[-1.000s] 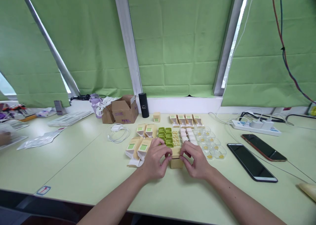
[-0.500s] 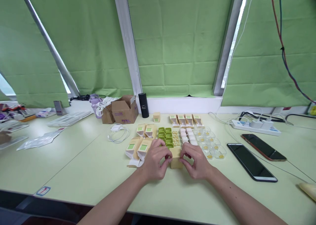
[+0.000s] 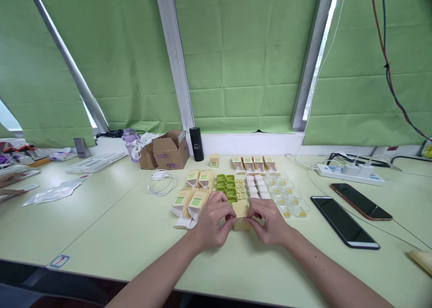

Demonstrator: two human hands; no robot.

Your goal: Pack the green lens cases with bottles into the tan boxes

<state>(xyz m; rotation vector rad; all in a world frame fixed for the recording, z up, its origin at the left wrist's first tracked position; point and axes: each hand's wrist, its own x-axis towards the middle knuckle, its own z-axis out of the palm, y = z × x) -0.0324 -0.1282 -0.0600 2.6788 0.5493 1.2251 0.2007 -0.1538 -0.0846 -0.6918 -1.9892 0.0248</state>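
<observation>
A small tan cardboard box (image 3: 241, 217) stands on the pale green table (image 3: 111, 227) right in front of me. My left hand (image 3: 212, 221) pinches its left side and my right hand (image 3: 270, 221) pinches its right side, fingers curled on the top flap. Behind the box lie rows of green inserts (image 3: 227, 185), small tan printed pieces (image 3: 240, 188), white pieces (image 3: 258, 186) and clear cups with yellow dots (image 3: 286, 196). Folded tan boxes with green labels (image 3: 191, 195) sit left of my left hand.
Two dark phones (image 3: 344, 220) lie at right, with a white power strip (image 3: 349, 173) and cables behind. An open brown carton (image 3: 170, 151), a black cylinder (image 3: 196, 144), a white cable (image 3: 162, 182) and more folded boxes (image 3: 254, 164) stand further back. Another person's hand (image 3: 10, 193) shows at far left.
My fingers have shifted slightly on the box's top flap, pressing it lower. At the far left edge, the other person's hand and papers have moved.
</observation>
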